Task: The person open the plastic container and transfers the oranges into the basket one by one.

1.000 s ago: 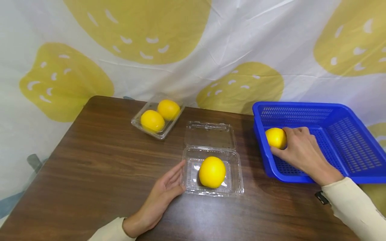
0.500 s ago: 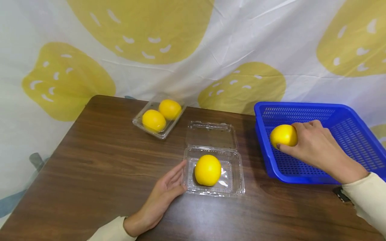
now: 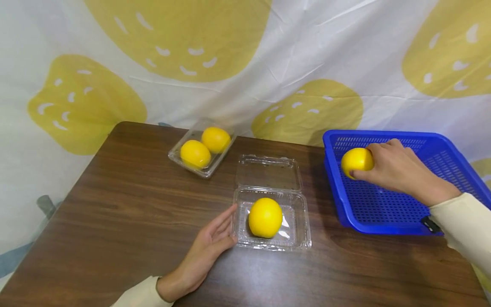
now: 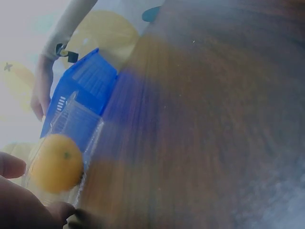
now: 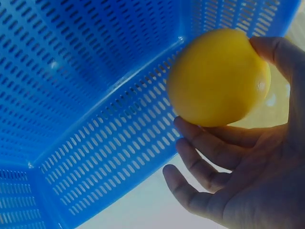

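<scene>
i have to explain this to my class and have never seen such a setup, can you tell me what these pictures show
There is no machine here: a person works with two bare hands. One camera, worn on the head, looks down over the scene; one on each wrist looks at that hand's work.

On the brown wood-grain table stands a blue rectangular basket of slotted plastic. To its left lies an open, hinged box of clear plastic holding one round yellow fruit. Farther back is a second clear plastic box with two more yellow fruits.

The right hand grips another round yellow fruit at the basket's left end. The left hand touches the open box's left edge.
</scene>
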Demonstrator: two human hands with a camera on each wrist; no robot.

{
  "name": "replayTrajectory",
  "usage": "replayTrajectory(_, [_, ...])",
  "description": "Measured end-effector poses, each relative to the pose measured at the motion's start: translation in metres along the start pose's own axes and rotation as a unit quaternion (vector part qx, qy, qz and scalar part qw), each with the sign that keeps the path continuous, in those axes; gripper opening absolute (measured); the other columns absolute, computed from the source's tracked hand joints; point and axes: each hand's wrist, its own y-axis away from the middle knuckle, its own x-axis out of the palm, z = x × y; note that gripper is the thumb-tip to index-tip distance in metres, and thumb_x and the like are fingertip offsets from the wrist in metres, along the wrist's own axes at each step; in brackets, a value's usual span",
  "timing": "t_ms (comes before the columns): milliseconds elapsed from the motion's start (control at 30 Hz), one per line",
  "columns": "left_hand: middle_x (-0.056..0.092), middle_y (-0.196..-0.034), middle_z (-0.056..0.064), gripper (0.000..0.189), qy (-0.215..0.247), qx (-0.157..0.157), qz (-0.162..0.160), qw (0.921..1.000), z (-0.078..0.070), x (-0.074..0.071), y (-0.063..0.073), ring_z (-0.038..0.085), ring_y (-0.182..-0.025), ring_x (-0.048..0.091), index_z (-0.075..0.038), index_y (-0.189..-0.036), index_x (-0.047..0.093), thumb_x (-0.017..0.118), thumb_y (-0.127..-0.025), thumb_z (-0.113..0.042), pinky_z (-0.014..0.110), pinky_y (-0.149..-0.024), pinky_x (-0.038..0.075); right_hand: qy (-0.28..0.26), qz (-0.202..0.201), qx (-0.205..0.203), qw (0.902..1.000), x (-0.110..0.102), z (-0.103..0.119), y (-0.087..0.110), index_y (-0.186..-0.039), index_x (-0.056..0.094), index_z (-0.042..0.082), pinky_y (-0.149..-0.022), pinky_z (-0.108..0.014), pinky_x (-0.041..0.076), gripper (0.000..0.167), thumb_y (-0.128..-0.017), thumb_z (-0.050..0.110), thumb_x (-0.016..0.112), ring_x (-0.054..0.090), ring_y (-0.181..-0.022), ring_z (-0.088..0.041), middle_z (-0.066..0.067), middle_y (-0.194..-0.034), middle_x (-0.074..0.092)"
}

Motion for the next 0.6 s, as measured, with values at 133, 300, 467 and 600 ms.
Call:
replayTrajectory(133, [0.024, -0.180, 0.016, 0.079, 0.004, 0.001, 0.000, 1.0000, 0.000, 0.001, 0.001, 0.035, -0.166, 0.023, -0.003, -0.171, 0.034, 0.065, -0.099, 0.001, 0.033, -0.129, 0.027, 0.005, 0.012, -0.005, 0.9999, 0.005, -0.001, -0.010, -0.090, 0.066, 0.006, -0.058, -0.050, 0.045, 0.048, -0.086, 0.050, 0.084, 0.057, -0.087, -0.043, -0.004, -0.077, 0.064])
replayTrajectory(300, [0.024, -0.181, 0.016, 0.078, 0.005, 0.002, 0.003, 1.0000, 0.000, 0.002, 0.002, 0.035, -0.166, 0.023, -0.003, -0.171, 0.034, 0.065, -0.099, 0.001, 0.034, -0.129, 0.027, 0.011, 0.035, -0.015, 0.9992, 0.017, -0.003, -0.016, -0.093, 0.067, 0.004, -0.058, -0.054, 0.050, 0.050, -0.084, 0.050, 0.085, 0.060, -0.086, -0.044, -0.005, -0.078, 0.067])
replayTrajectory(467, [0.024, -0.181, 0.015, 0.078, 0.003, 0.005, 0.011, 0.9999, 0.000, 0.003, 0.002, 0.035, -0.166, 0.022, -0.002, -0.171, 0.034, 0.065, -0.100, 0.001, 0.034, -0.129, 0.026, 0.017, 0.043, -0.018, 0.9988, 0.027, -0.003, -0.015, -0.096, 0.067, 0.000, -0.062, -0.060, 0.053, 0.055, -0.086, 0.051, 0.084, 0.061, -0.088, -0.046, -0.009, -0.080, 0.068])
replayTrajectory(600, [0.023, -0.181, 0.015, 0.078, 0.001, 0.004, 0.014, 0.9999, -0.001, 0.004, 0.003, 0.034, -0.166, 0.022, -0.002, -0.171, 0.033, 0.065, -0.100, 0.000, 0.034, -0.129, 0.026, 0.025, 0.034, -0.022, 0.9988, 0.028, -0.002, -0.014, -0.100, 0.067, -0.002, -0.063, -0.061, 0.053, 0.059, -0.088, 0.053, 0.083, 0.060, -0.088, -0.045, -0.012, -0.084, 0.070])
